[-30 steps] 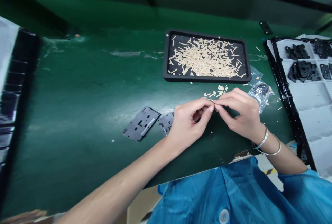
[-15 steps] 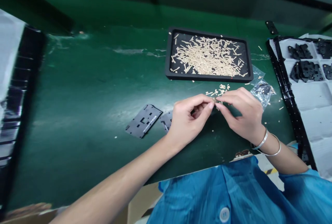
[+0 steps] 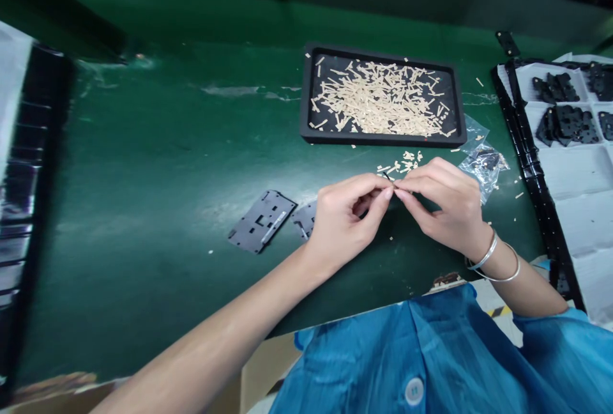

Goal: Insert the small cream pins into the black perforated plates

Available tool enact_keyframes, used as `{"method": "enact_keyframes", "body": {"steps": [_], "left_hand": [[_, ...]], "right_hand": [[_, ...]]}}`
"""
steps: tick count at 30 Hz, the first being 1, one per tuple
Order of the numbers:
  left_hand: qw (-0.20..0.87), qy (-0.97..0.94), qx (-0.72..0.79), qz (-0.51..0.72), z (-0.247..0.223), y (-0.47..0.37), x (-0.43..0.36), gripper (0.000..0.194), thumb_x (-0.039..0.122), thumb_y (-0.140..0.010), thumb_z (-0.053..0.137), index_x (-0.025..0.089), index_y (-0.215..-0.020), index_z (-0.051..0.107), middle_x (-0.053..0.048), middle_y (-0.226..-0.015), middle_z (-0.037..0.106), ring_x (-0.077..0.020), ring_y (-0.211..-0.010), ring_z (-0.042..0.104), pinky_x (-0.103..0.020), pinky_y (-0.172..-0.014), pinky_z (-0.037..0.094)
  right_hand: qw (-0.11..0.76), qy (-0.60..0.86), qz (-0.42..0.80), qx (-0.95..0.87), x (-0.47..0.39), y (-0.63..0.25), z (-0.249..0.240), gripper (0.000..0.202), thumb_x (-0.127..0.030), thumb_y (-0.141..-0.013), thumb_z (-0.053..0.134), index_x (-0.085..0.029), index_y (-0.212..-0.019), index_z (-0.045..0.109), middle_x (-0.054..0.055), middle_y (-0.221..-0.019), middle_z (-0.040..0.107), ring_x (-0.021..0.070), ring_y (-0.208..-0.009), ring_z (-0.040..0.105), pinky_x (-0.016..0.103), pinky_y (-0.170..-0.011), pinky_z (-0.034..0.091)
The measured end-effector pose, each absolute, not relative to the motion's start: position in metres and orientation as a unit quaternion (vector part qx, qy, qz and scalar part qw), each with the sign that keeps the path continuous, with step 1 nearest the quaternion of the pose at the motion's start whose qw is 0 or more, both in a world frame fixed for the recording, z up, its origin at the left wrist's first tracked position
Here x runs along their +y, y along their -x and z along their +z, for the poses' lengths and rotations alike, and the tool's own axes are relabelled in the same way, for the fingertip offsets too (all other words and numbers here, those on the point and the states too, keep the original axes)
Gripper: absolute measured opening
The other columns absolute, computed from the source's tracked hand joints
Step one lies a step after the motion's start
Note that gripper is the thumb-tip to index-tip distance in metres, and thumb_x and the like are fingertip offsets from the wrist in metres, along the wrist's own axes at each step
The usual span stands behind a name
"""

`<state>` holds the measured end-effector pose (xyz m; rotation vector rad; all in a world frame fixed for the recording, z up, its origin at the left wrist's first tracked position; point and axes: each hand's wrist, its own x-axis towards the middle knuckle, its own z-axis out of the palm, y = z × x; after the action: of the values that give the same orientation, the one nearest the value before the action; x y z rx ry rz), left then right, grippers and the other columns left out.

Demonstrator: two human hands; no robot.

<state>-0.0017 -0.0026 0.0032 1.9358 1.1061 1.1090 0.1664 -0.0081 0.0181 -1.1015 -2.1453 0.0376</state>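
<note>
My left hand (image 3: 348,213) and my right hand (image 3: 443,206) meet fingertip to fingertip over the green table, each pinched closed. Between the fingertips is something small, mostly hidden; a thin dark tip (image 3: 385,176) pokes out above them, and its kind cannot be made out. Just beyond the fingers lie loose pale strips (image 3: 408,160) on the table. To the left of my left hand rests a flat dark grey plate (image 3: 262,221) with cutouts. A second such plate (image 3: 302,217) is partly covered by that hand.
A black tray (image 3: 383,140) heaped with pale strips (image 3: 383,101) stands at the back. Right of it lie a clear plastic bag (image 3: 483,165) and a compartment tray (image 3: 575,165) holding black parts (image 3: 567,125). Another black-edged container (image 3: 29,165) borders the left side.
The small thing at my fingertips has turned, so a dark tip now sticks up. Both hands stay nearly in place; the view has shifted slightly.
</note>
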Motion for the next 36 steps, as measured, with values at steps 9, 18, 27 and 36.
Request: {"method": "enact_keyframes", "body": {"steps": [9, 18, 27, 36], "left_hand": [[0.301, -0.757, 0.404, 0.417, 0.0028, 0.002, -0.002, 0.016, 0.015, -0.086, 0.056, 0.016, -0.071, 0.062, 0.004, -0.055, 0.053, -0.0061, -0.044, 0.038, -0.02, -0.043, 0.031], [0.289, -0.765, 0.398, 0.415, -0.0024, 0.0017, 0.0011, 0.016, 0.016, -0.087, 0.055, 0.016, -0.075, 0.066, 0.002, -0.058, 0.06, -0.0068, -0.044, 0.041, -0.021, -0.043, 0.032], [0.318, -0.751, 0.412, 0.406, 0.002, 0.0021, -0.0002, 0.02, 0.019, -0.089, 0.053, 0.016, -0.076, 0.068, -0.001, -0.066, 0.069, -0.009, -0.052, 0.053, -0.021, -0.05, 0.039], [0.294, -0.759, 0.401, 0.42, -0.0009, -0.0006, -0.0018, 0.017, 0.016, -0.086, 0.055, 0.015, -0.073, 0.066, 0.002, -0.055, 0.057, -0.0066, -0.044, 0.04, -0.021, -0.042, 0.031]], "right_hand": [[0.335, 0.424, -0.003, -0.842, -0.0075, -0.1668, 0.0173, 0.02, -0.015, -0.088, 0.057, -0.017, -0.07, 0.066, 0.003, -0.07, 0.07, 0.015, -0.065, 0.062, 0.027, -0.058, 0.049], [0.353, 0.412, 0.027, -0.84, -0.0037, -0.1702, 0.0164, 0.02, -0.016, -0.09, 0.058, -0.016, -0.073, 0.067, 0.004, -0.07, 0.07, 0.0147, -0.065, 0.061, 0.027, -0.061, 0.051], [0.368, 0.412, 0.08, -0.83, -0.0023, -0.1727, 0.0178, 0.02, -0.019, -0.092, 0.055, -0.019, -0.076, 0.068, 0.002, -0.073, 0.072, 0.0139, -0.068, 0.064, 0.028, -0.065, 0.053], [0.348, 0.417, 0.042, -0.838, -0.0043, -0.17, 0.0179, 0.02, -0.016, -0.088, 0.055, -0.018, -0.071, 0.065, 0.002, -0.068, 0.068, 0.0141, -0.065, 0.06, 0.027, -0.061, 0.05]]}}
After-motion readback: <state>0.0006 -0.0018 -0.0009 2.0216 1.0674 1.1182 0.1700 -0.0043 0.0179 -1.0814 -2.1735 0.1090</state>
